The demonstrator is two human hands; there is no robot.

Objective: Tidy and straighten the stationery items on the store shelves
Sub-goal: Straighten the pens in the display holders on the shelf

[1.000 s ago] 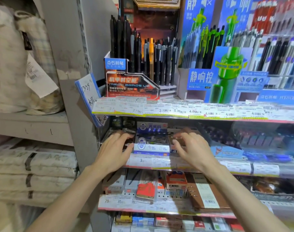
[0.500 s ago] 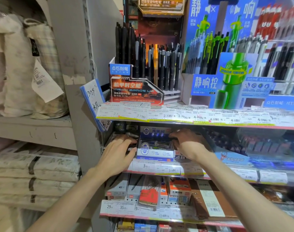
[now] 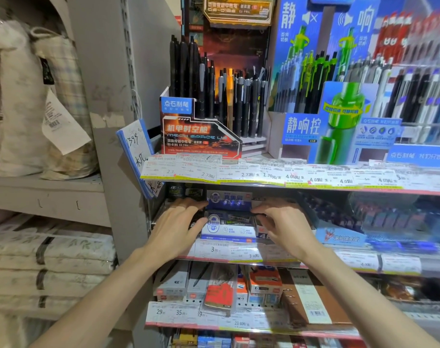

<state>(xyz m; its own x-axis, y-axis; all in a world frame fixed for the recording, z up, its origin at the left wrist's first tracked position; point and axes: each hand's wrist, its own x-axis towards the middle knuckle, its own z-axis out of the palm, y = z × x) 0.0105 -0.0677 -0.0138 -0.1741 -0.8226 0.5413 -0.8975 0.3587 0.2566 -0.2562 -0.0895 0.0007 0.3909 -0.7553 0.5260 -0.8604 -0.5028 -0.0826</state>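
Observation:
A white and blue display box [image 3: 226, 228] of small stationery sits on the middle shelf, its blue header card standing up behind it. My left hand [image 3: 177, 228] lies against the box's left side with fingers spread and the thumb along its front corner. My right hand [image 3: 283, 226] is at the box's right side, fingertips touching its top edge. Both hands flank the box; neither is curled round it. The items inside the box are dim and partly hidden.
Above, a shelf carries upright pen displays: a black and orange pen stand [image 3: 209, 121] and a blue and green one [image 3: 339, 116]. Price-label strips [image 3: 264, 174] line the shelf edges. Boxed items and a brown binder [image 3: 306, 297] fill the lower shelf. Bagged textiles [image 3: 38, 101] occupy the left unit.
My right hand drew back from deep in the shelf to the box's right edge. My left hand stayed at the box's left side, fingers spreading a little.

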